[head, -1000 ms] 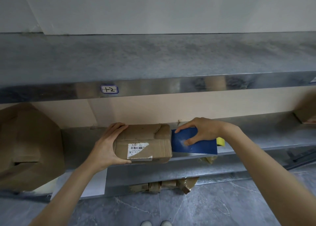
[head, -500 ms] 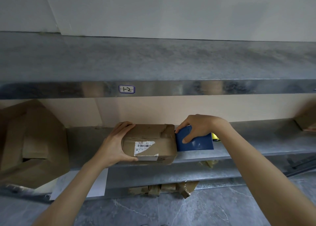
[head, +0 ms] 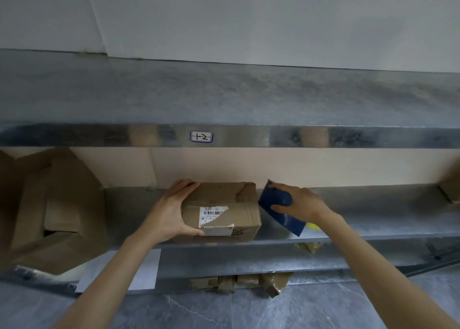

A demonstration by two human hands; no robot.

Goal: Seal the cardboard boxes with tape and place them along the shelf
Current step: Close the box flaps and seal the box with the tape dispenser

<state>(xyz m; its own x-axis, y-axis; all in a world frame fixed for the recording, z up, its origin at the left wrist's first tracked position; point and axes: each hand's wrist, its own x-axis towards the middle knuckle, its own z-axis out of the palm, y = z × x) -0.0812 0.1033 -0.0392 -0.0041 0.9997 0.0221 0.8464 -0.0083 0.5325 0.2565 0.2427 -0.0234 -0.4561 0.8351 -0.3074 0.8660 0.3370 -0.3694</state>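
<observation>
A small brown cardboard box (head: 224,204) with a torn white barcode label sits near the front edge of the middle metal shelf (head: 373,209). My left hand (head: 171,211) grips its left end, fingers over the top and thumb along the front. Just right of the box, my right hand (head: 298,204) holds a dark blue flat item (head: 278,206), tilted and lifted off the shelf, apart from the box. A bit of a yellow object (head: 314,226) shows behind my right wrist; I cannot tell what it is.
A large open cardboard box (head: 49,211) fills the shelf's left end. Another box's corner (head: 450,186) shows at the far right. The top shelf (head: 224,97) carries a label reading "1-2" (head: 201,136). Crumpled taped cardboard scraps (head: 239,281) lie under the lowest shelf.
The small box has slid deeper onto the shelf under my left hand. My right hand has lifted and tilted the blue item away from the box's right end.
</observation>
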